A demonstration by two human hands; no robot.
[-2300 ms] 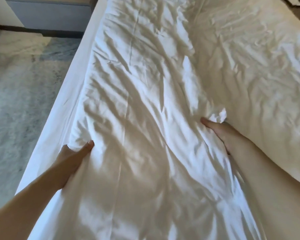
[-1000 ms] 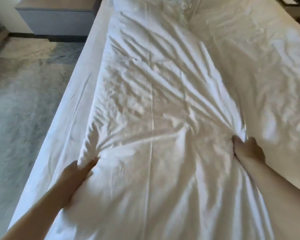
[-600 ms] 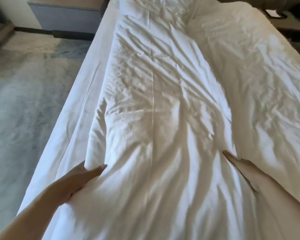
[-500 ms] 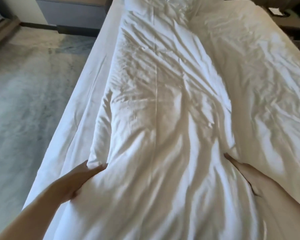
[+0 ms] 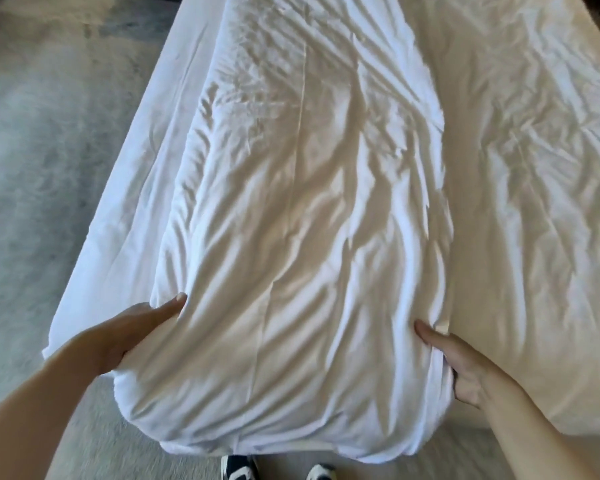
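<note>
A long, wrinkled white duvet [image 5: 302,237], folded into a narrow strip, lies lengthwise on the bed, and its near end hangs over the foot of the bed. My left hand [image 5: 132,327] grips the strip's left edge, thumb on top, fingers hidden under the fabric. On the strip's right edge my right hand [image 5: 461,365] holds the fabric, thumb pressed against the side and fingers curled beneath.
White bed sheet [image 5: 132,188] shows bare along the left. A cream-coloured cover [image 5: 534,168] spreads over the bed's right side. Grey carpet [image 5: 35,133] lies to the left. The toes of two dark shoes [image 5: 278,469] show below the bed's end.
Both hands have pulled the strip toward me, so its near end now overhangs the foot of the bed. The view has dropped and shoes have come into sight.
</note>
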